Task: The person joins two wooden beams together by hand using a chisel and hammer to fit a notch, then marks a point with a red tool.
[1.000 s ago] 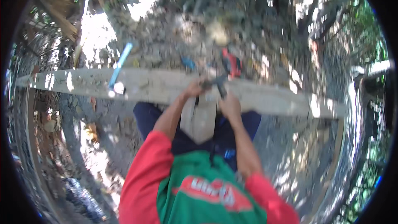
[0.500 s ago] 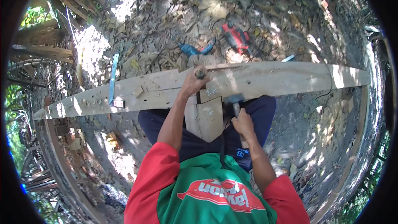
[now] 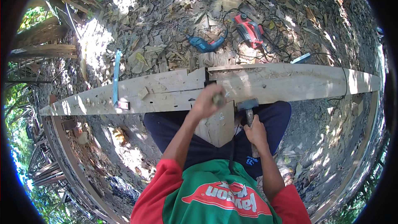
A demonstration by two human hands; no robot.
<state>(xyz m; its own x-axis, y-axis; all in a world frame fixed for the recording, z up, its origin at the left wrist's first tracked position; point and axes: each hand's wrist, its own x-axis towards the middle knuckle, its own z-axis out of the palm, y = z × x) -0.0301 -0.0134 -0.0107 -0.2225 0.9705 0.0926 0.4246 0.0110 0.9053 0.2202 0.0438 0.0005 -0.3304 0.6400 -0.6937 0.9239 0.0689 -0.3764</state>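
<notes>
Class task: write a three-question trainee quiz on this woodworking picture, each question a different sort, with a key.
1. True or false: the right hand grips a hammer by its handle.
2. Which power tool lies nearer the plank's notch: A the blue drill, B the red planer?
3. Fill in: the left hand holds a chisel handle over the ____.

Key: 1 true; 2 A; 3 plank.

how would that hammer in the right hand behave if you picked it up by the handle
The hammer would probably feel head-heavy: a blocky metal head on a slim handle. It looks stiff. The right hand has its grip partway down the handle, so the head could tip downward if held loosely.
</notes>
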